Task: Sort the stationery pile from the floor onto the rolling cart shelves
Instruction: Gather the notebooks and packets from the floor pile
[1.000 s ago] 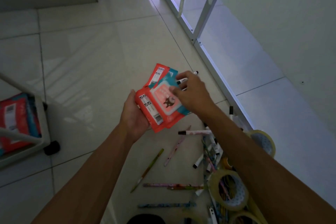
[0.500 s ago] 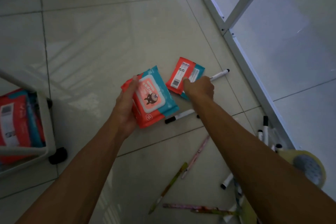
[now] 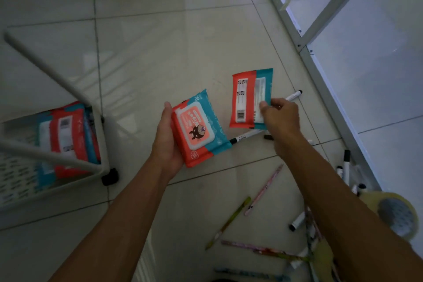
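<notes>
My left hand [image 3: 165,142] grips a stack of red and teal wipe packs [image 3: 198,129], label side up, held just above the floor. My right hand [image 3: 280,117] pinches the right edge of another red and teal wipe pack [image 3: 248,98], back side up, lifted off the tiles. The white rolling cart [image 3: 68,181] stands at the left. Its low shelf holds several similar wipe packs [image 3: 68,137]. Loose stationery lies on the floor at the lower right: pencils [image 3: 263,190] and white markers [image 3: 246,135].
A roll of clear tape [image 3: 396,213] lies at the right edge beside more markers [image 3: 346,165]. A metal window frame [image 3: 320,62] runs diagonally along the right. The cart's black caster [image 3: 109,176] rests on the tile. One marker [image 3: 293,95] lies behind my right hand.
My right hand has picked the second wipe pack up from the floor and turned it more upright. The view has shifted so that more of the cart shows at the left.
</notes>
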